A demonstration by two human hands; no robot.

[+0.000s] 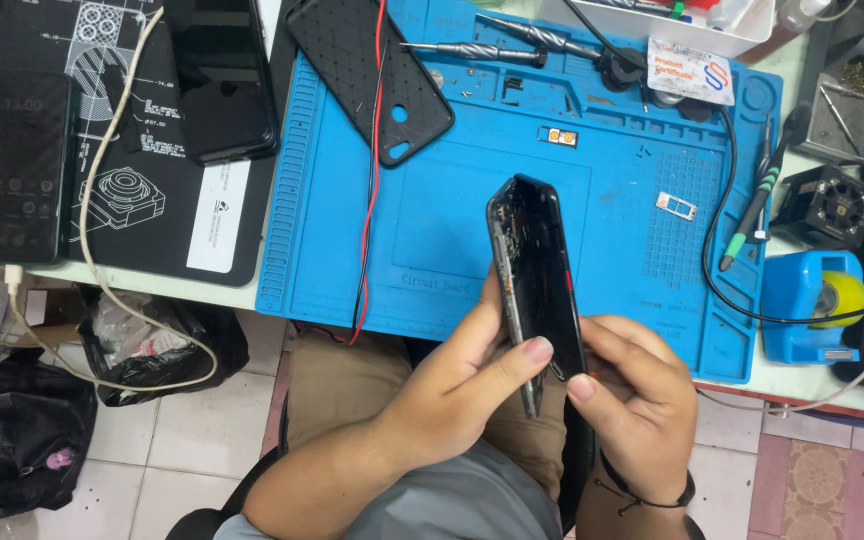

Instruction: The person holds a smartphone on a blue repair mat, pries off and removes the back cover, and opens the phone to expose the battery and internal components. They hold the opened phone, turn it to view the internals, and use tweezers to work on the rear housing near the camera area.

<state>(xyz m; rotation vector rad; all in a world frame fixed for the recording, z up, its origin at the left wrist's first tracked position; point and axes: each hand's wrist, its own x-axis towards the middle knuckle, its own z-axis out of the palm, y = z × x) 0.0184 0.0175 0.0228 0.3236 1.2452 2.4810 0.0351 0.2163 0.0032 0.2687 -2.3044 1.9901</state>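
Both hands grip phone [535, 270] at its lower end, tilted on edge above blue mat's [432, 230] front edge: left hand [457, 385] and right hand [642, 395] closed around it; mat centre bare.

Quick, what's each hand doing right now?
Left hand: closed around the black phone, thumb on its edge.
Right hand: gripping the same phone's lower end.

A glossy black glass phone [537, 265] is seen over a matt blue rubbery mat [452, 250]; the black case [372, 75] is textured plastic.
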